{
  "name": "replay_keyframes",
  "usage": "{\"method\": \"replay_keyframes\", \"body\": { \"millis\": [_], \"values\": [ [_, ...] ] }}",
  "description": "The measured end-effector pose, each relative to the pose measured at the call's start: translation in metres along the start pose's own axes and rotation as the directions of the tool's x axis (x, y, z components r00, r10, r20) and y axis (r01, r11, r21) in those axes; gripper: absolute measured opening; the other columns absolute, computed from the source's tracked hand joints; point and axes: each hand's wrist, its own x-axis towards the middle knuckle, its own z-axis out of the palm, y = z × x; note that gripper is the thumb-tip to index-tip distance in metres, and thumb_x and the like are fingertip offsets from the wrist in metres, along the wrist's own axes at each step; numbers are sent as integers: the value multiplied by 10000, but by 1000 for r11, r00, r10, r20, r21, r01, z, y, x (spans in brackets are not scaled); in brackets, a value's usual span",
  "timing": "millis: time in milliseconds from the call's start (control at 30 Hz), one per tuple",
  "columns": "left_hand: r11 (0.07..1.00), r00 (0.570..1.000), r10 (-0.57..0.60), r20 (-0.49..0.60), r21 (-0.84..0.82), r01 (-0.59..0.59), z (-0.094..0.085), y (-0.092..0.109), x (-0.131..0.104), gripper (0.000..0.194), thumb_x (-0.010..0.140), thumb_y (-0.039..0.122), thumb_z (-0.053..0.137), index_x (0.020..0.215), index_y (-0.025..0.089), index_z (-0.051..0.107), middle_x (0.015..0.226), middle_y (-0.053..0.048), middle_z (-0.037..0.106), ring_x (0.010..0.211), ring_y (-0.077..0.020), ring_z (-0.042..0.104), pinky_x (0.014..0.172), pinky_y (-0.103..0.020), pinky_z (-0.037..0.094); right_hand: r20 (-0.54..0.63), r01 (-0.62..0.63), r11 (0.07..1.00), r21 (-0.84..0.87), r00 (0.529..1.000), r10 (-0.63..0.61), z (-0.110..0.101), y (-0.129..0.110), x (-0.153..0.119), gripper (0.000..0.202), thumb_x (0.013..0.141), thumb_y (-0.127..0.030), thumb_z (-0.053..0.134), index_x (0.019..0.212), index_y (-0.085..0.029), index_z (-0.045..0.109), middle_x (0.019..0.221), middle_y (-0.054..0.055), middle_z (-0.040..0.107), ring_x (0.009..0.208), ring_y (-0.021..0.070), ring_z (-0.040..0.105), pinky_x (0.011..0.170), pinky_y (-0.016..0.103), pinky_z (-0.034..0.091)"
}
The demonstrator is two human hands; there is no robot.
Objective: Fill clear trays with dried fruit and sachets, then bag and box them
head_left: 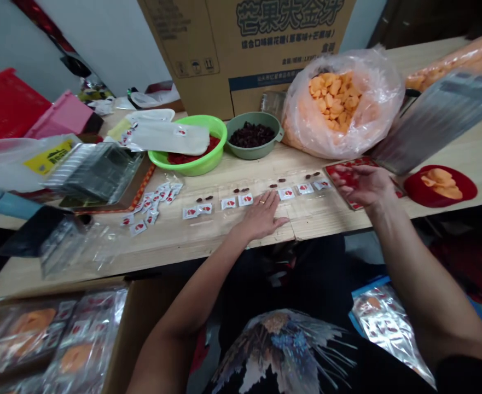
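Note:
My left hand (263, 216) lies flat, fingers stretched, over a row of clear plastic trays (210, 219). White sachets with a red print (285, 193) sit in the row in twos and threes, with small dark brown pieces (282, 180) behind them. Palm up at the row's right end, my right hand (367, 186) is cupped around small red pieces (345, 178); their exact kind is unclear. Beneath it is a flat red patterned box or tin (358, 203), partly covered. Beside that stands a red bowl (468, 189) with orange shaped pieces (441, 183).
Behind the row stand a lime green basin (220, 150) with red contents, a grey-green bowl (255, 152) of dark pieces and a bag of orange pieces (335, 101). Loose sachets (152, 208) lie left. Stacked clear trays (441, 120) lean right. An open carton (117, 334) is below.

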Motion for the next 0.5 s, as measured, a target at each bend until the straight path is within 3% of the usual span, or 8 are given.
{"method": "replay_keyframes", "body": {
  "millis": [67,167,267,367,433,500],
  "values": [
    [1000,1000,-1,-11,-28,1,2,-1,2,799,1009,619,366,1602,98,245,1692,-197,215,1592,-314,153,1297,-486,160,112,-180,967,182,981,161,29,11,-2,318,839,-210,460,1036,-93,680,973,215,684,717,208,599,474,258,363],
    [990,978,-1,-207,-141,-29,-5,2,9,646,1030,497,400,1559,132,330,1654,-188,326,1557,-311,268,1265,-505,255,260,-331,869,368,934,245,71,29,1,404,848,-264,442,1166,-100,628,1031,204,697,836,253,661,533,298,505],
    [933,868,-137,-477,-356,-48,-21,12,25,427,1023,375,437,1388,165,510,1421,-165,568,1305,-251,571,1081,-402,488,295,-298,826,478,941,169,107,44,9,432,877,-321,396,1211,-120,580,1034,182,697,913,274,677,679,379,587],
    [875,752,-298,-588,-483,-32,-37,18,41,370,945,344,589,1269,168,566,1213,-124,607,1053,-209,646,913,-335,550,240,-214,846,488,965,106,134,52,16,390,879,-343,379,1169,-164,569,987,155,703,912,283,675,766,449,592],
    [875,734,-317,-600,-483,-17,-44,18,47,386,886,325,672,1233,179,590,1190,-113,590,1033,-222,633,915,-354,544,241,-182,887,424,967,83,147,55,19,354,870,-358,402,1122,-185,579,975,150,708,904,291,670,786,476,587],
    [884,759,-294,-581,-467,-15,-48,14,48,268,889,285,655,1142,198,640,1139,-108,602,1004,-241,631,912,-388,534,260,-155,929,337,963,67,156,58,20,330,864,-383,433,1083,-199,597,982,150,714,897,295,670,781,478,585]
  ]
}}
